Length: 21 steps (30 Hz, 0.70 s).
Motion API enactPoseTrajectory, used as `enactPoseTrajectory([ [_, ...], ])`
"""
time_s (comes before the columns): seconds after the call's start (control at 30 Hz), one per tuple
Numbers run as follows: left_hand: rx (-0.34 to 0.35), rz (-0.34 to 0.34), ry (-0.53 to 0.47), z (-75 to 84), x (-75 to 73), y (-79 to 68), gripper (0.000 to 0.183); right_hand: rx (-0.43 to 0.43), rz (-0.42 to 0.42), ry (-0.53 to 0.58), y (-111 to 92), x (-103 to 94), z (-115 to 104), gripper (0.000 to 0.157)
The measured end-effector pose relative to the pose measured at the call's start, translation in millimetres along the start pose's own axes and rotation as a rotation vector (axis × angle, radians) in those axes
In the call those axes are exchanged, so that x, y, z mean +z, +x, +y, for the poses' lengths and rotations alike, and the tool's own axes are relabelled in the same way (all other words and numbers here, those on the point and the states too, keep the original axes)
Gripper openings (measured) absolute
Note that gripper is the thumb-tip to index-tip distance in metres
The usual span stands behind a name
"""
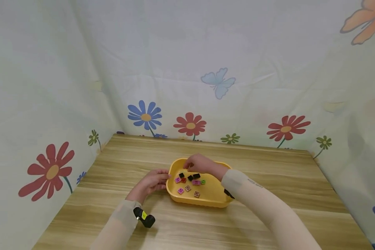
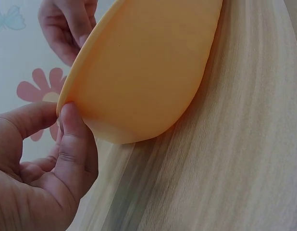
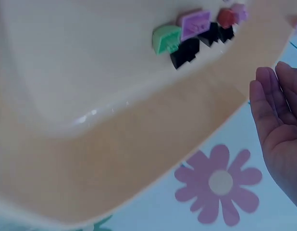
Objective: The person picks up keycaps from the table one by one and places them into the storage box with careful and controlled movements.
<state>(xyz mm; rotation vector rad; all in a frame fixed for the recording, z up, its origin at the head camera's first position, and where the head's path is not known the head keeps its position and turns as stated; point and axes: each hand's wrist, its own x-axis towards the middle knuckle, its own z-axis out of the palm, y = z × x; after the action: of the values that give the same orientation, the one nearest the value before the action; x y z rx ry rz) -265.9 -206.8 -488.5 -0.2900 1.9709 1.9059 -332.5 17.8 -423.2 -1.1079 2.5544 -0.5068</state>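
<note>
My left hand (image 1: 153,181) is at the left end of a yellow tray (image 1: 200,200); in the left wrist view its thumb and fingers pinch the rim. My right hand (image 1: 203,164) reaches over the tray's far side, fingers bent downward near the far-left rim. The right wrist view shows its fingers (image 3: 266,103) loosely bent beside the rim, with nothing visible between them. Inside the tray lie several small building bricks: pink (image 1: 196,182), green (image 1: 203,181), red (image 1: 183,180), black (image 1: 196,176) and brownish (image 1: 197,194). They are grouped toward the left half.
The tray stands on a wood-grain table (image 1: 137,152). Behind and beside the table hang white cloth walls (image 1: 175,52) printed with flowers and butterflies. A black device (image 1: 144,217) is strapped on the left wrist.
</note>
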Motion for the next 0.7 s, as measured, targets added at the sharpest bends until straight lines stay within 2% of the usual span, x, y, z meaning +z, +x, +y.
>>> enactPoseTrajectory([
  [0.33,0.007,0.009,0.013,-0.8,0.5,0.4,0.046,0.034,0.053,0.075,-49,-18.1,14,0.021],
  [0.7,0.024,0.012,0.033,-1.7,1.6,0.7,0.045,0.093,0.209,0.214,-113,-12.3,48,0.021],
])
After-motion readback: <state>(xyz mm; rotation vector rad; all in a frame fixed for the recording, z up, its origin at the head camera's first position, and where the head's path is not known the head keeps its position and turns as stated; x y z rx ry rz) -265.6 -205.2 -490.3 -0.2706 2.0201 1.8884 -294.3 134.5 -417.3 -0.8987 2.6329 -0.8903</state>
